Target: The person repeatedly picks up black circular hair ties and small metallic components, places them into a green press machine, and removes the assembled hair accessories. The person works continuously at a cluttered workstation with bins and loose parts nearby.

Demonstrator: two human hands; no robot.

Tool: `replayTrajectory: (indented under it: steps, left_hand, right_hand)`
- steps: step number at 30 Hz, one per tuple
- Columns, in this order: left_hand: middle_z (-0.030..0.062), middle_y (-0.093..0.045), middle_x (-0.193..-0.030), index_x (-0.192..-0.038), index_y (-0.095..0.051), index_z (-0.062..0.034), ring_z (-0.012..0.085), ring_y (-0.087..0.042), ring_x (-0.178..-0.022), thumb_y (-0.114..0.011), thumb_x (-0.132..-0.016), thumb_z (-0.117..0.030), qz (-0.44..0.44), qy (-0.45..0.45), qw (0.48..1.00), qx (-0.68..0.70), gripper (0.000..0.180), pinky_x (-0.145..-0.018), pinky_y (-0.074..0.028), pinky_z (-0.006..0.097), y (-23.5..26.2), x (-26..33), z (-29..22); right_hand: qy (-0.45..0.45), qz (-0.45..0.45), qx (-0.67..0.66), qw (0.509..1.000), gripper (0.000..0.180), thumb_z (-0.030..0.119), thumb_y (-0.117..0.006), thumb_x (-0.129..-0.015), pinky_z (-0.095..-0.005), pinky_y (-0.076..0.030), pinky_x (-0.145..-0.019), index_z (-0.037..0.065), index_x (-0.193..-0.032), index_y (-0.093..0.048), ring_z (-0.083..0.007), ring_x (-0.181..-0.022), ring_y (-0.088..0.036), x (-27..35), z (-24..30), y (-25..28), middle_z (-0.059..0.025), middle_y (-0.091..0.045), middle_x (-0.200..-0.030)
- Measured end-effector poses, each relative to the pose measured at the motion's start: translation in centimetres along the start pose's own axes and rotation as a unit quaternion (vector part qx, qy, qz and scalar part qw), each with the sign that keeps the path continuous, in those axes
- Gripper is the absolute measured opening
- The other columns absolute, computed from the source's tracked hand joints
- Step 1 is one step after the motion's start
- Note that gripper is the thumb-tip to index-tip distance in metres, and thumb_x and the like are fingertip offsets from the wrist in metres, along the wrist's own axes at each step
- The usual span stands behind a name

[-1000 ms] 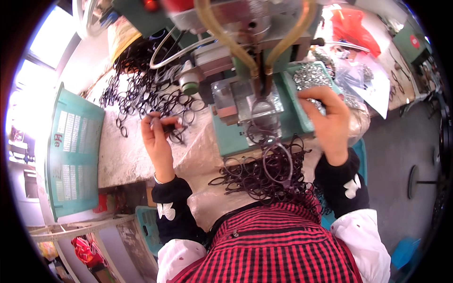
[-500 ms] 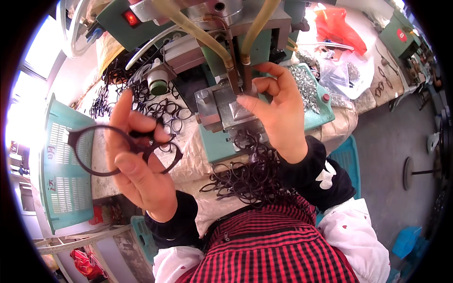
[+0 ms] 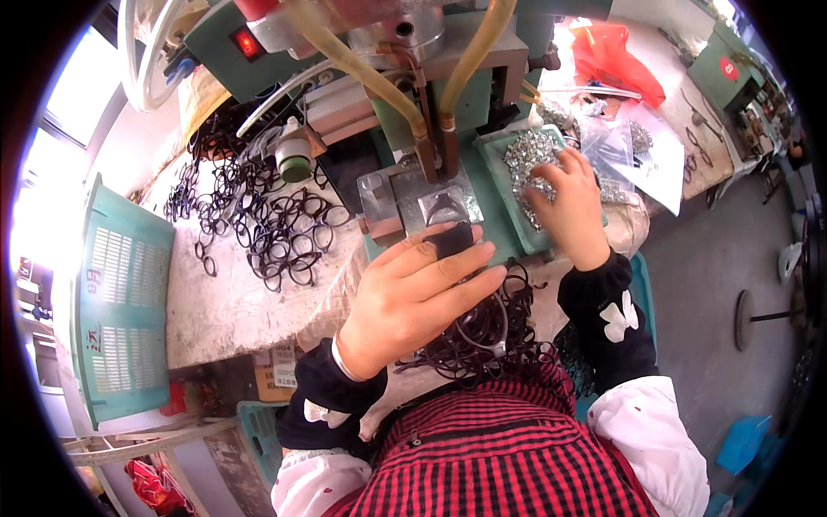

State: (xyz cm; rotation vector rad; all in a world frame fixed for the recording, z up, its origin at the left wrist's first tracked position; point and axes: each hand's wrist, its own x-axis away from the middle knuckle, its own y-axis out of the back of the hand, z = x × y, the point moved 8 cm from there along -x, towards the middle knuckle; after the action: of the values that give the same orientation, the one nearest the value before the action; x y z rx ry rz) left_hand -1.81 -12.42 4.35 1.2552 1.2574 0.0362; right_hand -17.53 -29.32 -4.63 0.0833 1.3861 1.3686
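Room left: worn white tabletop (image 3: 215, 314) to its front edge. Your left hand (image 3: 418, 284) is now at the silver metal fixture (image 3: 412, 194), dark curved eyeglass rim (image 3: 444, 203) on it; can't tell grip. Your right hand (image 3: 562, 205), fingers parted, has shifted over the green plastic tray (image 3: 514, 222).

Shiny metal bits (image 3: 524, 164), plastic-looking frames (image 3: 293, 226)

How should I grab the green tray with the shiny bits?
Probably hold the green tray by its raised near rim, from the person's side: the machine crowds its left, clear bags its right. Keep it level; loose shiny bits lie inside.
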Motion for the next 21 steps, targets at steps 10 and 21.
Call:
replayTrajectory:
  steps: [10, 21]
  left_hand:
    - [0.0033, -0.077, -0.108, -0.101, -0.079, -0.0114, 0.026, -0.074, -0.104, -0.083, -0.075, -0.007, 0.035, 0.033, 0.999, -0.003, 0.027, -0.083, -0.06, 0.034, -0.5, 0.6, 1.0]
    - [0.0169, -0.072, -0.115, -0.118, -0.066, 0.0032, 0.0289, -0.068, -0.109, -0.073, -0.084, 0.006, -0.228, 0.309, 0.895, -0.226, 0.035, -0.101, -0.049, 0.04, 8.0, 14.3, 0.1]
  right_hand:
    - [0.117, 0.022, -0.056, 0.991, 0.012, 0.01, -0.069, -0.082, -0.0475, -0.05, -0.097, 0.007, -0.094, -0.066, -0.037, -0.125, -0.057, -0.1, 1.8, -2.2, -0.0162, -0.065, -0.119]
    - [-0.283, -0.094, -0.427, 0.854, 0.021, 0.014, -0.061, -0.103, -0.0236, -0.049, -0.084, 0.001, -0.114, -0.073, -0.0092, -0.092, -0.063, 4.2, -7.4, -1.0, -0.0012, -0.072, -0.103]
